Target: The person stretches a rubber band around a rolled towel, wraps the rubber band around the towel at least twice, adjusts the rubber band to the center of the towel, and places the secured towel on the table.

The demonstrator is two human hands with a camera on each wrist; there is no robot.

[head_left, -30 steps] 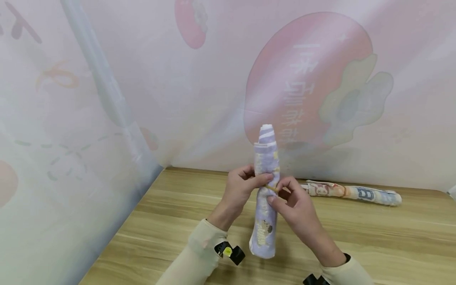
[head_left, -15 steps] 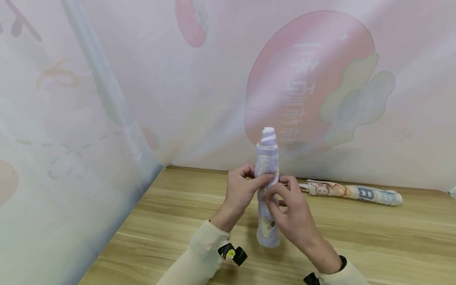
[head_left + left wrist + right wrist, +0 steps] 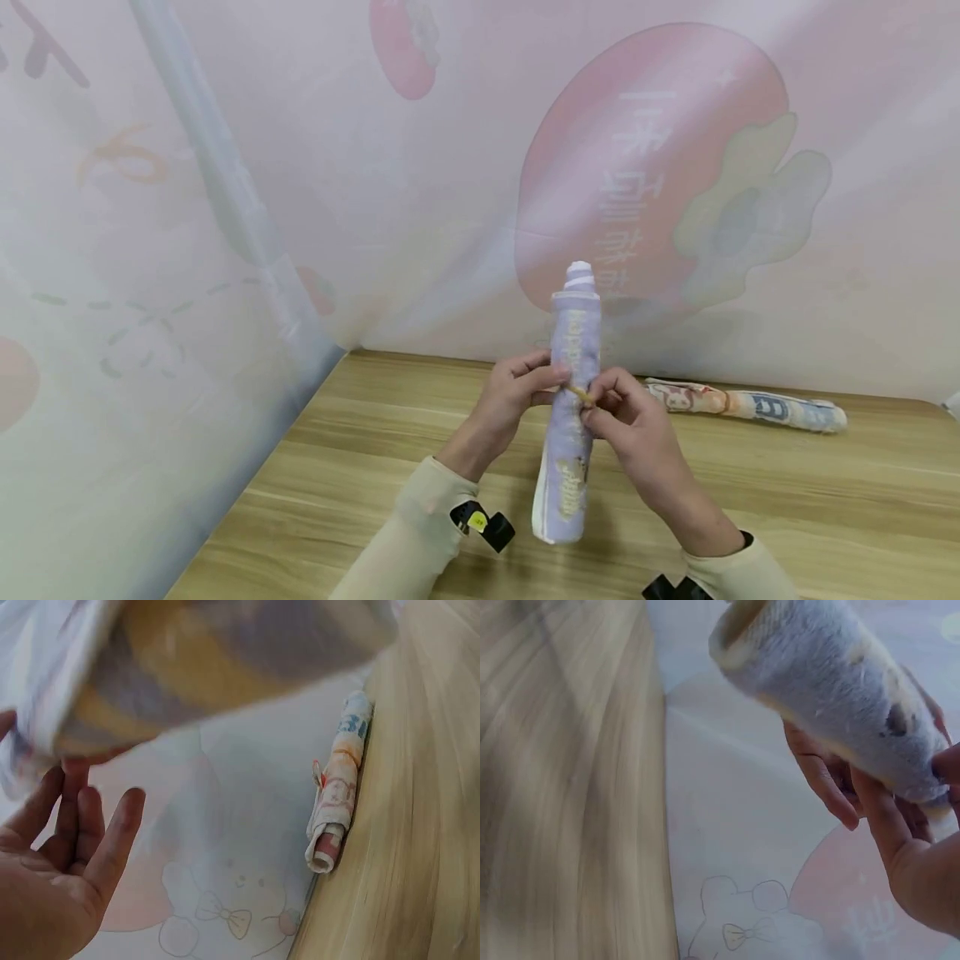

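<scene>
The rolled lilac towel (image 3: 572, 400) stands nearly upright in the air above the middle of the table (image 3: 375, 467), tilted a little, its lower end hanging just over the wood and its striped inner layers poking out at the top. We see it held from both sides at mid-height. The left hand (image 3: 513, 396) has its fingers curled against the left side of the roll, thumb and fingertips pressed to the cloth, so its grip is grasping the towel. The right hand (image 3: 630, 421) pinches a thin tan rubber band (image 3: 579, 392) that lies across the roll at the same height, its fingertips touching the cloth; its grip is clenched on the band.

In the right wrist view the towel's open end (image 3: 742, 630) faces us, fuzzy and pale, with the fingers (image 3: 825, 776) of the other hand behind it. The left wrist view is mostly blurred cloth (too close to read), with the palm below it.

Near the far edge of the table, to the right, lies a second rolled towel (image 3: 746, 406), pink and cream with printed letters, flat on the wood against the printed backdrop (image 3: 660, 167). It lies well apart from both hands.
</scene>
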